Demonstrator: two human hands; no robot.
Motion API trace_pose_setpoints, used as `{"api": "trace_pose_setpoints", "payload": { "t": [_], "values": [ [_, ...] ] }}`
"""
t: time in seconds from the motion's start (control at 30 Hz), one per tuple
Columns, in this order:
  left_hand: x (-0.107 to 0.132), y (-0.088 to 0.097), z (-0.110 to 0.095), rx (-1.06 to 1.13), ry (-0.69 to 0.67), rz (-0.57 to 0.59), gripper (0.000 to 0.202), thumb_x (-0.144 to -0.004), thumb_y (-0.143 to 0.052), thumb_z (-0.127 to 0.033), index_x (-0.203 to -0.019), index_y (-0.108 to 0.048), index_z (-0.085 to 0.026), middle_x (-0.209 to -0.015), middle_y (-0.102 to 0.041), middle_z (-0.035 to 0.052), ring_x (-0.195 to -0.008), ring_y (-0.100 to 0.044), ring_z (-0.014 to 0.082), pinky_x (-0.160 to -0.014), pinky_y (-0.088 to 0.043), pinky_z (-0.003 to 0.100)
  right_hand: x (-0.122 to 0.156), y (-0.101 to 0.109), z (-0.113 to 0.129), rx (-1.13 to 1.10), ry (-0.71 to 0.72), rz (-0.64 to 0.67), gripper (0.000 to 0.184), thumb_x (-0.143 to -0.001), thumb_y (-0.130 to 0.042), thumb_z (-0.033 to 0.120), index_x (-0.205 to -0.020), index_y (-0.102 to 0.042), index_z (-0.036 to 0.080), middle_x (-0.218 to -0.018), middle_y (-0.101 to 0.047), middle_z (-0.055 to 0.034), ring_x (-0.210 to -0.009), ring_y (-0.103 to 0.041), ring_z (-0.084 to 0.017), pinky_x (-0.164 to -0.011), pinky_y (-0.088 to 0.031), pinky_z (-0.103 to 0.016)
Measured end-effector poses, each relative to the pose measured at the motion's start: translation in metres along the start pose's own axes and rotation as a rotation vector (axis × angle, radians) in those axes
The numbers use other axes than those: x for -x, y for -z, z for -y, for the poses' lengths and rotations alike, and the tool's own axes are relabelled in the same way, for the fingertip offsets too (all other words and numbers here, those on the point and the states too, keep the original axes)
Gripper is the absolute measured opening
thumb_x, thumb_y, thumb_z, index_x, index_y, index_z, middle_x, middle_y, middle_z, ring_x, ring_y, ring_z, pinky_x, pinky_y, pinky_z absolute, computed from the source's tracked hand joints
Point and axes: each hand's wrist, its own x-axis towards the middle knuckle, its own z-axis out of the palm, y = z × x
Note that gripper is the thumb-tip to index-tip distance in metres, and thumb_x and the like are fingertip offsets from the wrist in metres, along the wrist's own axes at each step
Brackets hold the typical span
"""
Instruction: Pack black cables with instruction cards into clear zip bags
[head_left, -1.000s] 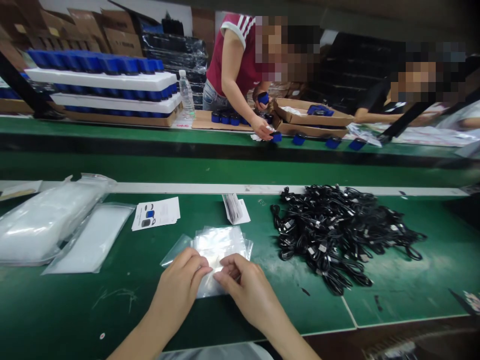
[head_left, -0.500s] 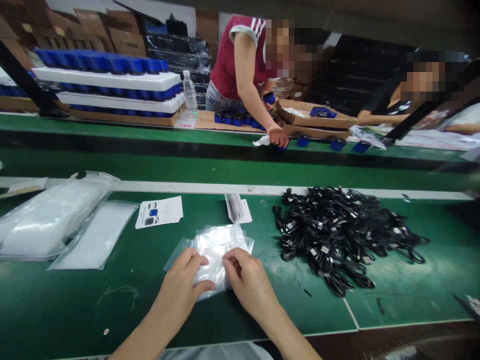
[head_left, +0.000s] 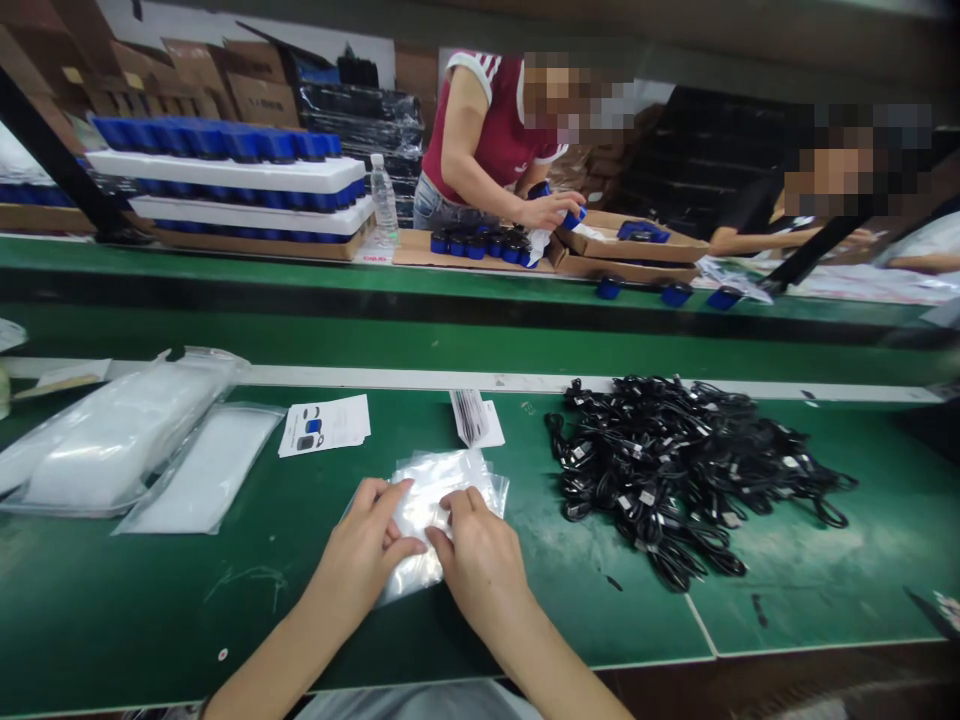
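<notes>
Stretching across the frame, the green table (head_left: 300, 620) carries heaped black cables (head_left: 675, 480) at right, leaflets (head_left: 324, 427) left of centre and plastic packs (head_left: 112, 440) at left. White trays (head_left: 225, 176) of blue items stand at upper left; a person in a maroon top (head_left: 480, 150) works at upper centre. Half a second ago that co-worker's hand (head_left: 551, 210) was lower, at the far table's edge; now it holds a blue item (head_left: 574, 217) up. Clear bags (head_left: 442, 470), shiny, wrinkled and unevenly stacked, lie at lower centre. The left hand (head_left: 367, 540) touches them, thumb and forefinger apart; the right hand (head_left: 480, 555) is bent over them, its grip unclear.
</notes>
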Motion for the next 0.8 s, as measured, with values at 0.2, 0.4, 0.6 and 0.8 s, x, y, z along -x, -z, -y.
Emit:
{"api": "trace_pose_setpoints", "payload": {
  "t": [0.2,0.4,0.6,0.8],
  "values": [
    [-0.006,0.012,-0.009,-0.018,-0.032,0.087,0.040,-0.068,-0.064,-0.018,-0.107,-0.059,-0.026,-0.103,-0.050,0.0006,-0.053,-0.055,0.0080,-0.061,-0.049,0.027,-0.013,0.001,-0.003,-0.004,0.044,0.010,0.012,-0.086,-0.049,0.012,-0.086,-0.061,0.015,-0.085,-0.064,-0.0080,-0.071,-0.064,-0.022,-0.057,-0.042,-0.028],
    [-0.013,0.015,-0.010,-0.028,-0.070,0.089,0.006,-0.075,-0.056,-0.018,-0.071,-0.059,-0.021,-0.092,-0.053,-0.0017,-0.056,-0.056,0.0093,-0.060,-0.046,0.025,0.007,0.012,-0.011,-0.044,0.236,0.048,0.019,-0.082,-0.060,0.016,-0.100,-0.056,0.015,-0.095,-0.060,-0.0062,-0.084,-0.060,-0.021,-0.071,-0.047,-0.029],
    [-0.014,0.030,-0.008,-0.031,-0.055,0.044,0.016,-0.083,-0.047,-0.027,-0.075,-0.060,-0.022,-0.075,-0.059,-0.0038,-0.057,-0.055,0.0117,-0.059,-0.044,0.024,0.018,0.011,-0.024,0.081,0.487,0.100,0.044,-0.079,-0.062,0.013,-0.120,-0.048,0.018,-0.099,-0.057,-0.0077,-0.089,-0.056,-0.025,-0.079,-0.047,-0.038],
    [0.001,0.050,-0.020,-0.058,-0.003,-0.004,0.020,-0.085,-0.045,-0.033,-0.074,-0.061,-0.025,-0.054,-0.053,-0.0071,-0.047,-0.049,0.0118,-0.047,-0.038,0.021,0.007,0.012,-0.020,-0.389,0.233,0.083,0.029,-0.083,-0.055,0.016,-0.112,-0.055,0.019,-0.094,-0.060,-0.0053,-0.078,-0.058,-0.018,-0.069,-0.047,-0.028]
  ]
}}
